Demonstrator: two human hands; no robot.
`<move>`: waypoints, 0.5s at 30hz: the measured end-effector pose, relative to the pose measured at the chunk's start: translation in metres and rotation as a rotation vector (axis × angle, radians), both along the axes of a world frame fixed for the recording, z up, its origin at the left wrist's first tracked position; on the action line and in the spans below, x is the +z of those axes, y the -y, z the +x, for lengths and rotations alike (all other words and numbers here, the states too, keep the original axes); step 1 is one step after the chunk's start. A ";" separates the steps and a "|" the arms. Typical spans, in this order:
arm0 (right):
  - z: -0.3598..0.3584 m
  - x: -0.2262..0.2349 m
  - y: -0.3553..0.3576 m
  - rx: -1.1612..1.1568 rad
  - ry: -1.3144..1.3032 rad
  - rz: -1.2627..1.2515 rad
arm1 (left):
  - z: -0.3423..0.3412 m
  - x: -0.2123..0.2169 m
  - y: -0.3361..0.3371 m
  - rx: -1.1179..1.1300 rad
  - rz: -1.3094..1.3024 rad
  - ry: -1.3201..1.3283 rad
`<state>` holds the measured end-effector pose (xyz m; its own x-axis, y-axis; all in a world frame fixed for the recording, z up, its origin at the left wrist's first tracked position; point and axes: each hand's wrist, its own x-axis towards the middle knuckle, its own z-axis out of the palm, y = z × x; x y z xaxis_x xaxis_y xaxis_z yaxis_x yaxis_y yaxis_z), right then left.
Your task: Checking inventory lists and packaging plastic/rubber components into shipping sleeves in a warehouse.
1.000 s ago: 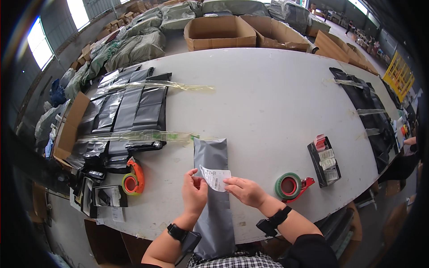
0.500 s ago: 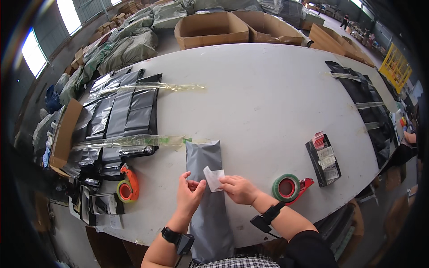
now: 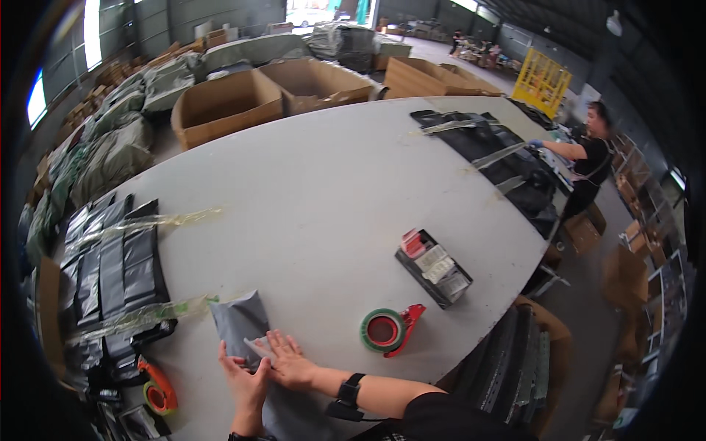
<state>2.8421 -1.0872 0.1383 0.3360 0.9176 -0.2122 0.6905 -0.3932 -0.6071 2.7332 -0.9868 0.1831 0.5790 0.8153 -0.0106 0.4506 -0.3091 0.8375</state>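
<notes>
A long grey plastic mailing bag [image 3: 241, 317] lies in front of me, its near part behind my hands and forearm. My right hand [image 3: 289, 361] rests flat on the bag with its fingers spread. A white label's edge [image 3: 257, 345] shows beside its fingers; the rest is covered. My left hand [image 3: 246, 382] is at the bag's left side, fingers slightly bent and thumb apart, with nothing visible in it. To the right lies a green tape roll [image 3: 383, 330] on a red dispenser. Beyond it is a black box [image 3: 434, 267] holding label stacks.
Black plastic bags [image 3: 118, 272] lie at the left, with yellowish tape strips across them. An orange tape dispenser [image 3: 159, 388] is near them. More black bags [image 3: 507, 165] lie at the far right, where a co-worker [image 3: 592, 158] stands. Large cartons [image 3: 228, 103] stand beyond the white table [image 3: 316, 184].
The view has swung right, bringing a co-worker into sight. My right hand has gone from pinching the white label to lying flat over it on the bag.
</notes>
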 end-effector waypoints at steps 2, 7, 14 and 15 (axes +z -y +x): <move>-0.005 0.000 -0.009 -0.061 0.003 0.009 | 0.002 -0.005 0.000 -0.057 0.075 0.032; -0.017 0.010 -0.014 0.017 0.081 -0.002 | 0.000 -0.048 -0.025 -0.007 0.109 0.106; -0.036 0.028 -0.027 -0.051 0.029 0.004 | -0.024 -0.069 -0.064 0.027 -0.234 -0.121; -0.039 0.024 -0.028 -0.051 0.026 0.003 | -0.027 -0.058 -0.061 0.027 -0.234 -0.124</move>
<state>2.8030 -1.0596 0.1627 0.3879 0.8998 -0.1997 0.6854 -0.4264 -0.5902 2.7065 -0.9254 0.1247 0.5396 0.7974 -0.2702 0.5593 -0.0996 0.8230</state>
